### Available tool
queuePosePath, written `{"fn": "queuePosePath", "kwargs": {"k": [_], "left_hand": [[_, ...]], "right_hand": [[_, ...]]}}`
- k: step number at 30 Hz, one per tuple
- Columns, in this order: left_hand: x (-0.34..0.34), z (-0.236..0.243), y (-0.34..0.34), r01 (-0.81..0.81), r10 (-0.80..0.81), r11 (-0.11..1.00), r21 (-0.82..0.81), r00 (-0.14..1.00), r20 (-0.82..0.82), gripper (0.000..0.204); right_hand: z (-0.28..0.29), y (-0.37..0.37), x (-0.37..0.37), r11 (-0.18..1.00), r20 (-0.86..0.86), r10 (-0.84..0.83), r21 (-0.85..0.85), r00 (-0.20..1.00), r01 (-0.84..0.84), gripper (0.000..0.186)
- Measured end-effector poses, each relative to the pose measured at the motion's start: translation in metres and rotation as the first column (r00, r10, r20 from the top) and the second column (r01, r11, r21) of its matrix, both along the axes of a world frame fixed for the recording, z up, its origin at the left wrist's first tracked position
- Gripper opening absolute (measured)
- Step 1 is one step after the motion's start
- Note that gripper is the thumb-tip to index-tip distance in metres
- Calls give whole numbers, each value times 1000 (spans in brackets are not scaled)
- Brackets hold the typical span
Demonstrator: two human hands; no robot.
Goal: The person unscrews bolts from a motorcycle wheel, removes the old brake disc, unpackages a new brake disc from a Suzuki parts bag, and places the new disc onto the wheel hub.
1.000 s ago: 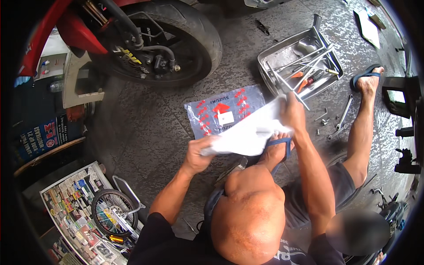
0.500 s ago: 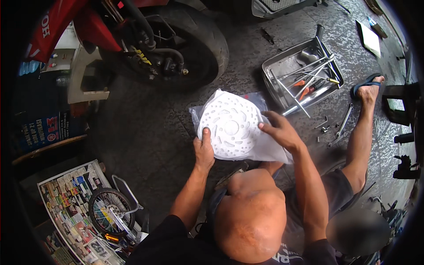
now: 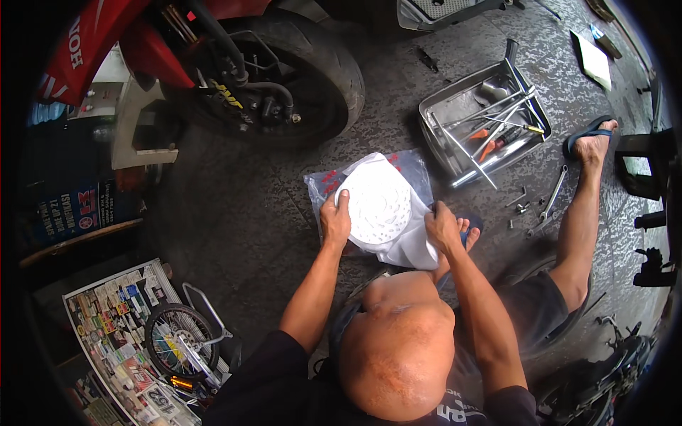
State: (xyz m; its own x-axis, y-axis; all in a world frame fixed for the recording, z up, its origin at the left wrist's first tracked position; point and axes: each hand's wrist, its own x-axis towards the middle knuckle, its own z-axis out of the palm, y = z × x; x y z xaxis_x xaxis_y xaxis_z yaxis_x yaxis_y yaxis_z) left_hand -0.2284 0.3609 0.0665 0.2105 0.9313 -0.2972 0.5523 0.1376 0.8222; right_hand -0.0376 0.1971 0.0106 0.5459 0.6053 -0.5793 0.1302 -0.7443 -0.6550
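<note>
Disc in white wrap — between 2 hands

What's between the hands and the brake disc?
Only white wrapping: it covers the brake disc, whose cut-outs show through. The left hand grips the covered disc's left edge; the right hand pinches loose wrapping at its right.

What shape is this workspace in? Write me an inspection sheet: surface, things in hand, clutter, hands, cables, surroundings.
Surface: dark grey mottled floor.
Things in hand: round white disc with slot pattern; thin white sheet at its lower right; clear red-printed plastic bag behind, on the floor.
Clutter: grey metal tray of tools; long silver spanner and small metal bolts beside it.
Hands: left hand grips the disc's left edge; right hand pinches the sheet.
Cables: nothing seen for certain.
Surroundings: red motorcycle with black tyre, upper left; black-tyred spoked wheel, lower left.
</note>
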Motion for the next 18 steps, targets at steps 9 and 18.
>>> {"fn": "queuePosePath", "kwargs": {"k": [9,18], "left_hand": [[4,-58,-9,24,28,916,-401,992,122,33],[33,-69,-44,-165,190,934,-316,980,51,36]], "right_hand": [[-16,-3,-15,991,-220,-89,80,971,109,51],[71,44,-44,808,-518,587,431,623,-402,44]]}}
